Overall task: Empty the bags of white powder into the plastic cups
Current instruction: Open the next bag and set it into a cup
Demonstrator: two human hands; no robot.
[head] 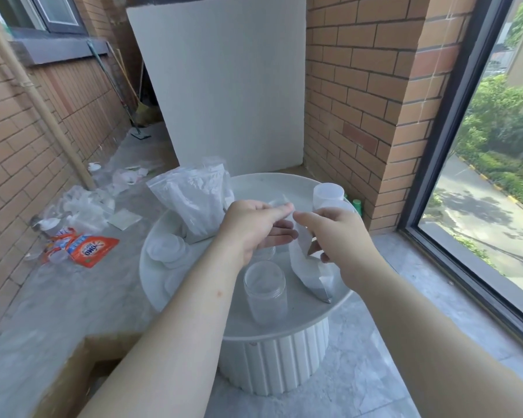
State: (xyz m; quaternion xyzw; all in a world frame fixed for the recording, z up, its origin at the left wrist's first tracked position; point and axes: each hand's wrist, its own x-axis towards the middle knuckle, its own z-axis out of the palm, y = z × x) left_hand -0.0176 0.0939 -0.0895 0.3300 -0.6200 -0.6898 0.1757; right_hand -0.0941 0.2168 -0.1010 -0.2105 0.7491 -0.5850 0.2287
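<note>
The left hand and right hand have fingers clamped on a small bag at the desk's 4 o'clock, a cup at 6 (big bags at 11, spare cups at 2).

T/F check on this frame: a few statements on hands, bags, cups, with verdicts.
1. The left hand and the right hand both hold the small bag. True.
2. The orange packet lies on the round table. False: it lies on the floor, left of the table.
3. The small bag is upended over the clear cup. False: its lower end rests on the table, right of the cup, with its top up at the hands.
4. The large bag stands at the back left of the table. True.
</note>
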